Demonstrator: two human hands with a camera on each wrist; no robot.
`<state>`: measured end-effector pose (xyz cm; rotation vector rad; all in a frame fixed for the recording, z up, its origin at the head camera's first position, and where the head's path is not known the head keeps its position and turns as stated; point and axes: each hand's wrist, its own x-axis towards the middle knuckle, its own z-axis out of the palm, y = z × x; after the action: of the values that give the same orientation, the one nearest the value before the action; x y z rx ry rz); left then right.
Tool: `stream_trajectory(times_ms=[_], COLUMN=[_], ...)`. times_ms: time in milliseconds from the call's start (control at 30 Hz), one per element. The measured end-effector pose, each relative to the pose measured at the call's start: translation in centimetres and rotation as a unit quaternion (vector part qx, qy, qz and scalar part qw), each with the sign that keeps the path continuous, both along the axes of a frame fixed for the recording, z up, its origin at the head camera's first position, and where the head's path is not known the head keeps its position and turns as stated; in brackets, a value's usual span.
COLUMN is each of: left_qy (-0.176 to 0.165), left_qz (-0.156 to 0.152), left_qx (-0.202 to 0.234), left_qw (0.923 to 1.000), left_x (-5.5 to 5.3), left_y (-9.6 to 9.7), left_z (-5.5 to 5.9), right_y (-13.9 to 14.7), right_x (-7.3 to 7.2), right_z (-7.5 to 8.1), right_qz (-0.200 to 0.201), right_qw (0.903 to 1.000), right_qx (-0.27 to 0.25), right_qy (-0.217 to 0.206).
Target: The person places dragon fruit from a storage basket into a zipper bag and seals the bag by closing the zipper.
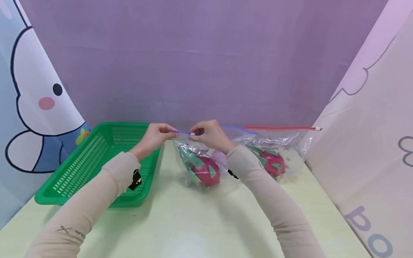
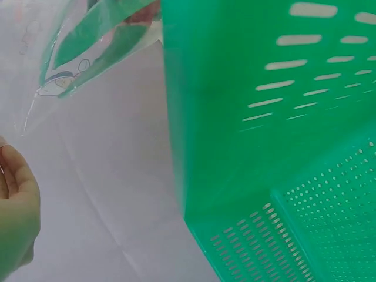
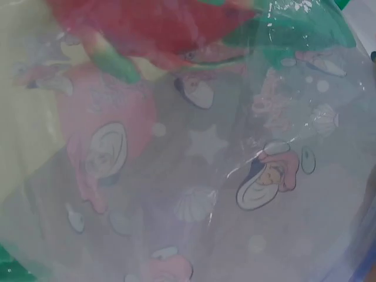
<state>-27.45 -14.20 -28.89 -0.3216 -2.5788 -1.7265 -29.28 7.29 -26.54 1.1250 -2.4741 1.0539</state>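
Note:
A clear printed zip bag [image 1: 230, 184] stands at the middle of the table, a red and green dragon fruit [image 1: 208, 172] inside it. My left hand [image 1: 158, 133] pinches the left end of the bag's purple zip strip [image 1: 181, 132]. Just beside it, my right hand [image 1: 211, 134] pinches the strip at its white slider [image 1: 192, 134]. To the right of that hand the strip bows upward in a curve. Cartoon figures and shells on the bag fill the right wrist view, where the fruit [image 3: 158, 26] shows through at the top; the hand itself is outside that view.
A green plastic basket [image 1: 146, 191] with slotted walls stands on the left, under my left forearm. At the right is a second clear bag [image 1: 295, 143] with a red zip strip [image 1: 280, 128] and another dragon fruit [image 1: 274, 165]. A purple-grey backdrop [image 1: 206, 71] rises behind the table.

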Motion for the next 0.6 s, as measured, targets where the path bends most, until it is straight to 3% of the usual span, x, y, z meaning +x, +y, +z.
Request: stream_trajectory(times_ms=[200,400,600], left_qy=[-0.013,-0.016,-0.019], left_qz=[-0.009,-0.006,-0.01], left_qx=[0.005,0.009,0.007], left_qw=[0.9999,0.9998,0.9997], left_x=[-0.2,-0.2,-0.2], left_y=[-0.1,0.0,-0.1], left_z=[-0.1,0.0,0.0], right_y=[0.3,1.0,1.6], right_x=[-0.3,-0.5,-0.9], right_z=[-0.1,-0.2,-0.8], right_qz=[-0.021,-0.016,0.025], right_qw=[0.9992,0.9993,0.9936], right_qx=[-0.014,-0.028,-0.046], right_qy=[-0.029,-0.019,0.101])
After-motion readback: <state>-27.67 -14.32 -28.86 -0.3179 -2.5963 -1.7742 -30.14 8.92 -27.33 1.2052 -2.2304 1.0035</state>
